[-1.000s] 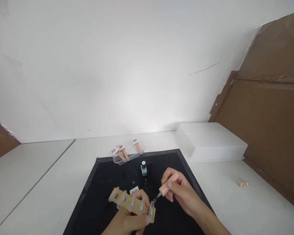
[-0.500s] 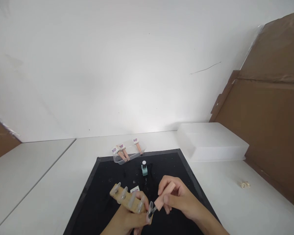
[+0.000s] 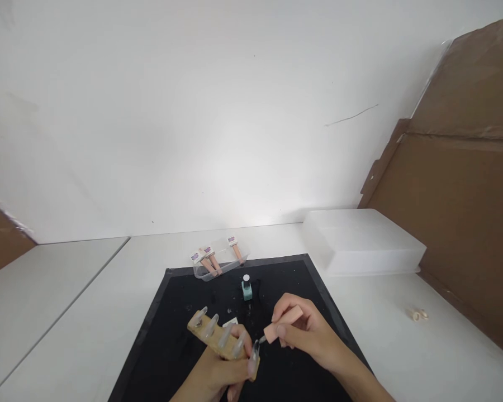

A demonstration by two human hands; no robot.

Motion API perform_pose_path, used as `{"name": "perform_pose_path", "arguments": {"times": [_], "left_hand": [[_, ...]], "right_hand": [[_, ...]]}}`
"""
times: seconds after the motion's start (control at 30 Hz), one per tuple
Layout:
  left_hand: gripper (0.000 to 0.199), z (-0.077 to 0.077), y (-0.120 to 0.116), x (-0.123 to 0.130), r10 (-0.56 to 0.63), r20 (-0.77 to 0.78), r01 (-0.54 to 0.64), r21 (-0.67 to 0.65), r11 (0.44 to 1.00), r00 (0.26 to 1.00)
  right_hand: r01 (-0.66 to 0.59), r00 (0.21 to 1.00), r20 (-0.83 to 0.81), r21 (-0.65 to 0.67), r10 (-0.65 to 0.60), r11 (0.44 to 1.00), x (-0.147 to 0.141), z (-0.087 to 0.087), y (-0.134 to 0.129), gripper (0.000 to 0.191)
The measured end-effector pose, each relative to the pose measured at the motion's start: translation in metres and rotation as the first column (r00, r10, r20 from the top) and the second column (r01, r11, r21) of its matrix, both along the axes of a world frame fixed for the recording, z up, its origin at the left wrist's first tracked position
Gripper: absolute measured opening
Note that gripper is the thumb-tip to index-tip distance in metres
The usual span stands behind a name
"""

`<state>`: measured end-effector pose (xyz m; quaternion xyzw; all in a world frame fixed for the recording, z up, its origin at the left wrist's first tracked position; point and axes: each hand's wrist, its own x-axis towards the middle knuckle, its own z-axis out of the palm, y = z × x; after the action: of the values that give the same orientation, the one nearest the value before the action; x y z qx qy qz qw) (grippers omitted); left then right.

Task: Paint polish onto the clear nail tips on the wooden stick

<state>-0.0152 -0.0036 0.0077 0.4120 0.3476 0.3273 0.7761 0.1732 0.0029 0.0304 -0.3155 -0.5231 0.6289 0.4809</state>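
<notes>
My left hand [image 3: 222, 373] is closed around a wooden strip [image 3: 207, 336] that carries a row of several clear false nails [image 3: 225, 336]. Its thumb presses beside the false nail [image 3: 255, 352] at the right end. A small white label [image 3: 230, 322] shows behind the strip; what it belongs to is mostly hidden by that hand. My right hand [image 3: 308, 332] pinches the pink cap [image 3: 285, 322] of a nail polish brush. The brush tip [image 3: 262, 339] is at the upper end of the end nail; whether it touches is too small to tell.
A mint nail polish bottle [image 3: 247, 289] with a black and white cap stands on the black mat [image 3: 285, 279]. Behind it, a clear tray [image 3: 224, 269] holds several pink labelled tubes. A white translucent box [image 3: 364, 245] and small beige rings [image 3: 417, 315] lie to the right, near cardboard [image 3: 456, 240].
My right hand has shifted slightly up, taking the brush from the lower part of the end nail to its upper end. The wooden strip has tilted a little in my left hand.
</notes>
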Motion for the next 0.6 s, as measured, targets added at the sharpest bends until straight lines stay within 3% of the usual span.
{"name": "perform_pose_path", "arguments": {"times": [0.23, 0.33, 0.6], "left_hand": [[0.029, -0.0003, 0.0002, -0.0031, -0.025, -0.016, 0.025, 0.014, 1.000, 1.000], [0.029, 0.0006, -0.0002, -0.0024, -0.022, -0.033, 0.022, 0.010, 1.000, 0.999], [0.029, -0.0004, 0.0008, 0.0012, -0.024, -0.069, 0.023, -0.010, 1.000, 0.997]], "right_hand": [[-0.040, 0.963, -0.267, 0.006, 0.041, 0.999, -0.0053, -0.0005, -0.0010, 0.028], [-0.045, 0.976, -0.215, 0.014, 0.047, 0.999, -0.0061, -0.0045, -0.0011, 0.032], [-0.124, 0.992, -0.027, 0.050, 0.126, 0.991, 0.0025, -0.0047, -0.0018, 0.021]]}}
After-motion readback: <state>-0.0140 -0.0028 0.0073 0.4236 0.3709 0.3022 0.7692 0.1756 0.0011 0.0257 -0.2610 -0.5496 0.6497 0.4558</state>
